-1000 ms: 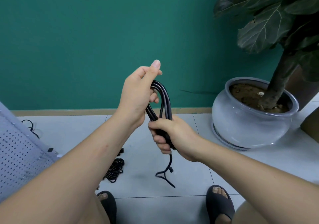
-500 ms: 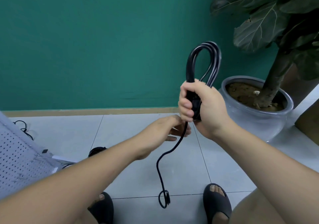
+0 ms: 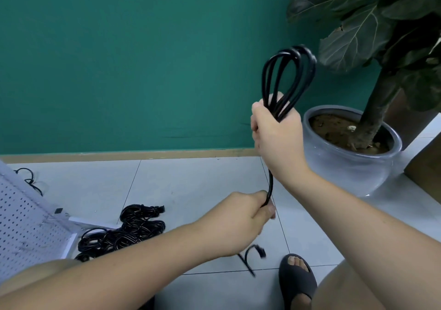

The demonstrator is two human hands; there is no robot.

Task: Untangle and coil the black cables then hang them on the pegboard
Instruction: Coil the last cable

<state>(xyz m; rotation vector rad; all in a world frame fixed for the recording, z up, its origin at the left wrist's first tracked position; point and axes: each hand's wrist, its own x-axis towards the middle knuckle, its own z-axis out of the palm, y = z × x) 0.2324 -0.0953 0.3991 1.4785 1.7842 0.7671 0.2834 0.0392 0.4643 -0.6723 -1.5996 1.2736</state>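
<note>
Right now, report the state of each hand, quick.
Left hand: closed, fingers gripping the loose tail of the black cable.
Right hand: closed, holding the coiled loops of that cable.

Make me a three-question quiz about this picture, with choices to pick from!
1. Where does the pile of black cables lie?
A: in a pot. B: on the floor beside the pegboard. C: on a chair.
2. What colour is the wall?
A: green. B: red. C: white.
3. What is the right hand doing?
A: resting open. B: pointing. C: gripping the looped cable.
Answers: B, the pile sits by the pegboard's corner; A, the wall is teal green; C, the hand is closed round the loops.
</note>
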